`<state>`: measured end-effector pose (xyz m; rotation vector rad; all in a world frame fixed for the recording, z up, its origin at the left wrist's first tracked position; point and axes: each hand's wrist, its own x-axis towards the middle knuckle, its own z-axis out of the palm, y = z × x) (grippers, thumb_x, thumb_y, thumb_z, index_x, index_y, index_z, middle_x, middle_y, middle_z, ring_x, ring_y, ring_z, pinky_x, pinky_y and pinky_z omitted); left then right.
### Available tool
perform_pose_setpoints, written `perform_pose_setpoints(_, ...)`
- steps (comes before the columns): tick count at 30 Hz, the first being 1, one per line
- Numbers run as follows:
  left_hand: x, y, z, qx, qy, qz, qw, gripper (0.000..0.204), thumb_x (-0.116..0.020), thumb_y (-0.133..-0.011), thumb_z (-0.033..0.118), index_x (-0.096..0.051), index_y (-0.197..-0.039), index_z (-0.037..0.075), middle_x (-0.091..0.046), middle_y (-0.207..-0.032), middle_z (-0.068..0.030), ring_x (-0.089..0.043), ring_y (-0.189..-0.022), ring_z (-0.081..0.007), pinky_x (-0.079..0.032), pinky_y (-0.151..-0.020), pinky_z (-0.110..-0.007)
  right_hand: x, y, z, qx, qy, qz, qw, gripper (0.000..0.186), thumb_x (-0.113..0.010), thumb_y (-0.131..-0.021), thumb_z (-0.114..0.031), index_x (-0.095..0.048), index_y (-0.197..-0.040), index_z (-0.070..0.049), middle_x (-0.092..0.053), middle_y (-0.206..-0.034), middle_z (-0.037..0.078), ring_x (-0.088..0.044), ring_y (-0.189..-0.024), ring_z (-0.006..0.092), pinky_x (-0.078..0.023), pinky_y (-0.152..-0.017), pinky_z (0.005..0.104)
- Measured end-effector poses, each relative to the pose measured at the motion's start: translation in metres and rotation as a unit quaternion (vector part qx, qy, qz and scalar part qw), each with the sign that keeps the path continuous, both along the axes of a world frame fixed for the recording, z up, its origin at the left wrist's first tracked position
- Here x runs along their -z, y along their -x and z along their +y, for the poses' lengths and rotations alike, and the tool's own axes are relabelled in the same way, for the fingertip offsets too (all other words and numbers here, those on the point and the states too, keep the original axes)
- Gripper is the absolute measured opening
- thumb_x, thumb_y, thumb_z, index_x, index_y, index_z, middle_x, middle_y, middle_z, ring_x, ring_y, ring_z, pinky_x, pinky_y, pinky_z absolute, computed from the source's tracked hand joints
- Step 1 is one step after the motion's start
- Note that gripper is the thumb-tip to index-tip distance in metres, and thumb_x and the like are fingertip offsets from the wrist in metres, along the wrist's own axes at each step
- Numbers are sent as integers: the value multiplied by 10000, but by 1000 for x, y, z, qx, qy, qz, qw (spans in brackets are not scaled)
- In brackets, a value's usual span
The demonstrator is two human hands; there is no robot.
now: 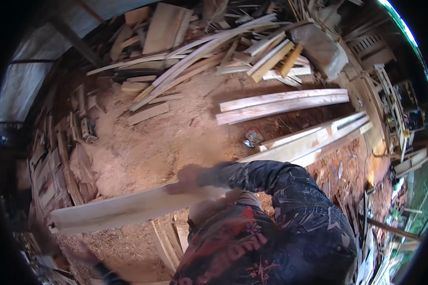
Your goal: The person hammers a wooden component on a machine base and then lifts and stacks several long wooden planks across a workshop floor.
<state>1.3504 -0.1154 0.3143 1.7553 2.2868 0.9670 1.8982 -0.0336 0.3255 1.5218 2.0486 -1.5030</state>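
A long pale wooden plank (pixel 119 209) lies slantwise in front of my body, its far left end reaching the lower left. My right hand (pixel 183 179) is on its upper edge, fingers closed over it and somewhat blurred. The plank's right part passes beneath my right forearm and by my leg, where it is partly hidden. At the lower left, my left hand (pixel 83 254) is apart from the plank, near its left end. Motion and shadow smear its fingers.
Sawdust covers the floor (pixel 142 152). Paired boards (pixel 283 105) and more stacked planks (pixel 318 140) lie to the right. Beyond them sits a pile of short timber (pixel 271 54). Scrap wood (pixel 57 175) lines the left side. Crumpled shiny litter (pixel 253 138) lies mid-floor.
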Motion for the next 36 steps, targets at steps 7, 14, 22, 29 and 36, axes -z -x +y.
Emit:
perform_pose_setpoints(7, 190, -161, -115, -151, 114, -703, 686, 559, -491, -928, 372, -381, -1398, 90, -409, -1424, -123, -402, -1295, -322, -321, -1076, -441, -108, 114, 15, -21, -71, 176, 982, 818, -406, -803, -751, -703, -907, 5, -666, -881, 205, -650, -876, 343, -503, -819, 408)
perform_pose_setpoints(14, 168, -285, -121, -125, 187, -769, 598, 582, -429, -930, 445, -369, -1398, 103, -423, -1412, -119, -405, -1290, -320, -310, -1081, -465, 5, -38, 46, 24, -206, 338, 918, 527, -390, -952, -537, -642, -1171, -130, -629, -1062, 190, -588, -986, 324, -435, -939, 428)
perform_pose_setpoints(22, 136, -364, -118, -101, 93, -898, 418, 619, -357, -933, 528, -355, -1397, 118, -438, -1398, -114, -409, -1283, -318, -297, -1086, -494, 289, -441, -81, 119, -32, -215, 969, 535, -361, -971, -464, -637, -1114, -30, -640, -1019, 225, -606, -978, 365, -456, -883, 441)
perform_pose_setpoints(29, 113, -390, -41, 58, 51, -617, 783, 602, -338, -934, 558, -425, -1343, 124, -490, -1351, -116, -453, -1240, -315, -329, -1058, -517, 306, -405, -98, -24, 65, -176, 982, 710, -289, -943, -544, -631, -1082, 63, -581, -1059, 333, -556, -1071, 434, -383, -980, 446)
perform_pose_setpoints(36, 125, -332, 31, -82, -172, -906, 378, 518, -395, -919, 526, -568, -1185, 116, -624, -1140, -120, -576, -1064, -333, -430, -963, -497, 297, -338, -3, 69, 206, -176, 960, 651, -358, -907, -565, -496, -1308, -71, -549, -1192, 322, -529, -1149, 418, -366, -1019, 446)
